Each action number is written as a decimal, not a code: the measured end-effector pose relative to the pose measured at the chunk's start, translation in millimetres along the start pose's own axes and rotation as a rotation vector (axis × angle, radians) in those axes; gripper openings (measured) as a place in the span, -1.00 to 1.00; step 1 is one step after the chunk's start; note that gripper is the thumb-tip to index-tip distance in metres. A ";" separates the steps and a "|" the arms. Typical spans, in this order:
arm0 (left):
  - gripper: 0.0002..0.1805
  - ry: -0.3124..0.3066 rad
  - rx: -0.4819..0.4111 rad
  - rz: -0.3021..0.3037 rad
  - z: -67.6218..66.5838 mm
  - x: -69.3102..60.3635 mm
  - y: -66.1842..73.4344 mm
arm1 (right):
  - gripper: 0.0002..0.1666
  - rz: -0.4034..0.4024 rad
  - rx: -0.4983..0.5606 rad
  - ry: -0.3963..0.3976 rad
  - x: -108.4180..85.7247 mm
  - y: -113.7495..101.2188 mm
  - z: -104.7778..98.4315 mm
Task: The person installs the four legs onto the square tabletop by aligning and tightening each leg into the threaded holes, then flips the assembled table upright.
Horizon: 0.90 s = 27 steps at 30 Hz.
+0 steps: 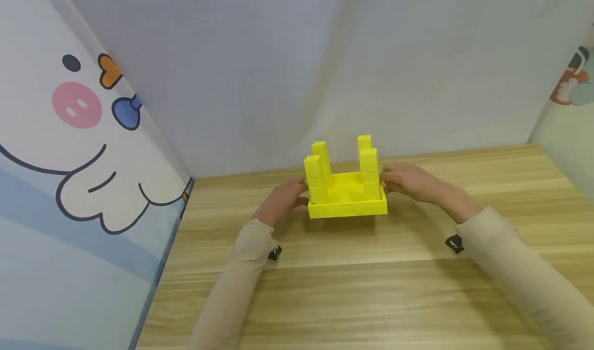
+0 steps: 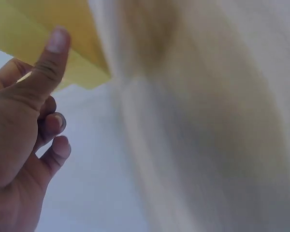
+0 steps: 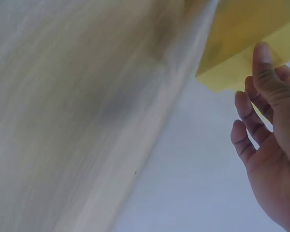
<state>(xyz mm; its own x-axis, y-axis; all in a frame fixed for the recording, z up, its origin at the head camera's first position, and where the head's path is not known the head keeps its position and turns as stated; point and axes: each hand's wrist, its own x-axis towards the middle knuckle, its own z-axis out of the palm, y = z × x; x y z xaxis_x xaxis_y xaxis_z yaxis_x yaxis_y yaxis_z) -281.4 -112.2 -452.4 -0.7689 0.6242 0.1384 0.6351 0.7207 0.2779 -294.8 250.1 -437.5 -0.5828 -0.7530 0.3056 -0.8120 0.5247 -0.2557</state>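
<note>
A bright yellow shallow tray [image 1: 348, 209] with a low rim carries four upright square posts, one near each corner. Faint lines on the posts look like joints between stacked blocks. My left hand [image 1: 283, 200] grips its left side and my right hand [image 1: 413, 182] its right. In the left wrist view the thumb [image 2: 53, 58] presses on a yellow outer face, while some fingers curl loosely below. A matching grip by the right thumb [image 3: 263, 63] shows in the right wrist view. A shadow under the tray suggests that it hangs a little above the table.
The wood-grain table [image 1: 325, 298] ends at a pale grey wall [image 1: 260, 82] just behind the tray. On the left stands a panel [image 1: 28, 133] with cartoon drawings; another printed panel [image 1: 575, 133] is at the right. Small black pieces show beside both sleeves.
</note>
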 end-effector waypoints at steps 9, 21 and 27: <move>-0.72 0.014 -0.250 0.088 -29.1 -2.5 6.3 | -0.66 0.080 0.279 -0.085 -7.1 -5.2 -21.2; -0.75 0.051 -0.388 0.094 -49.5 -0.4 16.7 | -0.50 0.129 0.403 -0.149 -8.3 -11.8 -45.6; -0.89 0.059 -0.480 0.061 -55.0 4.2 21.6 | -0.42 0.174 0.496 -0.178 -9.0 -14.8 -56.4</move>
<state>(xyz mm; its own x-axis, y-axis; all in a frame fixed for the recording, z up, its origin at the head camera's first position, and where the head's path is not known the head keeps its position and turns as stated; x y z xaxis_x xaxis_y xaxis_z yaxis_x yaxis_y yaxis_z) -274.9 -110.6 -393.5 -0.7429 0.6328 0.2181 0.5843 0.4542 0.6726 -279.3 271.5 -384.8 -0.6574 -0.7501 0.0715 -0.5668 0.4297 -0.7029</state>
